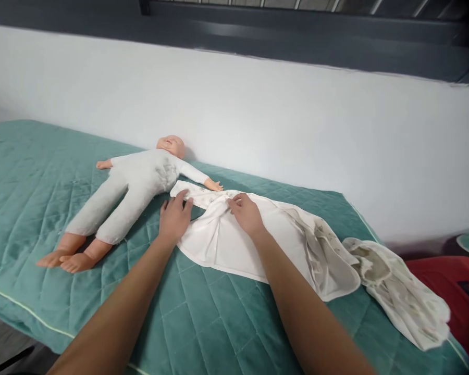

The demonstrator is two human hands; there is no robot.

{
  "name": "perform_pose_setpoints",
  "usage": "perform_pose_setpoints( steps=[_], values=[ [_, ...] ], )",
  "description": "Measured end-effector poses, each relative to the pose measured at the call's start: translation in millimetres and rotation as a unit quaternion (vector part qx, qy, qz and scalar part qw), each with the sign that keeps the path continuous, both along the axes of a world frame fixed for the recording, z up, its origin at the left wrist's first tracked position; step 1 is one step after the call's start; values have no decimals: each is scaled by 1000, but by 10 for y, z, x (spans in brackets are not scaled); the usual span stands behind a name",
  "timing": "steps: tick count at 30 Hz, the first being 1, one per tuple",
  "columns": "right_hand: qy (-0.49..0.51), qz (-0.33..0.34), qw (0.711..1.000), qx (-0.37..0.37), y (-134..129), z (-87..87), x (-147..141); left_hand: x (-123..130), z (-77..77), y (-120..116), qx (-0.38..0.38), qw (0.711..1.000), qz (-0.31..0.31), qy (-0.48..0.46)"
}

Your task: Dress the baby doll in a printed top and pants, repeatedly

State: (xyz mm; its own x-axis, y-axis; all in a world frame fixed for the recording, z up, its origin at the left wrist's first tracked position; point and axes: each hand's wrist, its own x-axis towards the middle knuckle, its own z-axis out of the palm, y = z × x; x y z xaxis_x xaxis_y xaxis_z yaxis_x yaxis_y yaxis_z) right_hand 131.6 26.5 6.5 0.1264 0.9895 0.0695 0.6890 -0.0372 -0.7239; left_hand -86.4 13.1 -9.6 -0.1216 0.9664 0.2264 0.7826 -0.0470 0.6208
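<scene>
The hands are apart: the left [176,214] rests on the garment's [246,245] sleeve, the right [247,212] pinches its fabric. The garment lies on the green quilt [203,323]. The doll [140,177] lies left, its hand close by; bunched cloth [406,297] lies right. The wall [258,114] borders the far edge; bare quilt lies nearer.

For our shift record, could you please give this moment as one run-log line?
left hand: on white garment; right hand: pinching its fold; doll: lying on green quilt; crumpled cloth: far right
</scene>
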Motion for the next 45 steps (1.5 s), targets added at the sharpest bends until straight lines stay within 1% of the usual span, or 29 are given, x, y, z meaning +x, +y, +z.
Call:
perform_pose_setpoints(
  steps=[2,3,5,8,11,14,16,19,22,24,26,28,30,32,34,35,36,38,42,45],
  values=[
    [67,-3,998,0,7,-28,45,-5,-3,54,4,1000,17,5],
    [85,0,996,-1,10,-32,56,-5,-4,69,4,1000,25,9],
    [82,15,997,-1,11,-24,52,-5,-5,67,5,999,41,13],
    [35,42,998,-4,-10,16,12,-17,-4,-14,17,998,56,11],
    [16,49,999,-15,-42,63,-20,-30,-12,-160,36,997,70,14],
    [26,50,998,-16,-60,91,-19,-17,-35,-344,49,995,86,33],
    [38,51,998,-11,-59,93,-6,13,-60,-482,54,994,76,49],
    [64,47,997,-3,-44,71,20,73,-105,-683,57,993,53,90],
    [91,34,995,7,-19,31,36,129,-131,-834,60,987,73,127],
    [108,22,994,13,-1,-1,35,163,-119,-908,63,985,91,131],
    [125,11,992,19,17,-30,26,212,-79,-991,80,987,90,109],
    [140,1,990,27,34,-47,20,300,-23,-1111,115,988,72,70],
    [147,-11,988,35,47,-46,33,439,30,-1272,153,986,19,55],
    [140,-23,989,44,51,-26,75,612,68,-1443,185,976,-80,87],
    [120,-31,991,53,44,3,145,778,91,-1575,209,951,-181,139],
    [106,-34,992,56,37,17,186,844,99,-1616,217,939,-216,158],
    [91,-36,994,58,28,28,230,893,105,-1638,220,932,-235,169],
    [57,-34,996,56,10,42,312,941,114,-1635,207,935,-236,167],
    [-4,-22,999,39,-9,36,416,920,104,-1570,158,956,-198,150],
    [-36,-10,998,42,-1,25,442,905,78,-1562,170,955,-181,165]
  ],
)
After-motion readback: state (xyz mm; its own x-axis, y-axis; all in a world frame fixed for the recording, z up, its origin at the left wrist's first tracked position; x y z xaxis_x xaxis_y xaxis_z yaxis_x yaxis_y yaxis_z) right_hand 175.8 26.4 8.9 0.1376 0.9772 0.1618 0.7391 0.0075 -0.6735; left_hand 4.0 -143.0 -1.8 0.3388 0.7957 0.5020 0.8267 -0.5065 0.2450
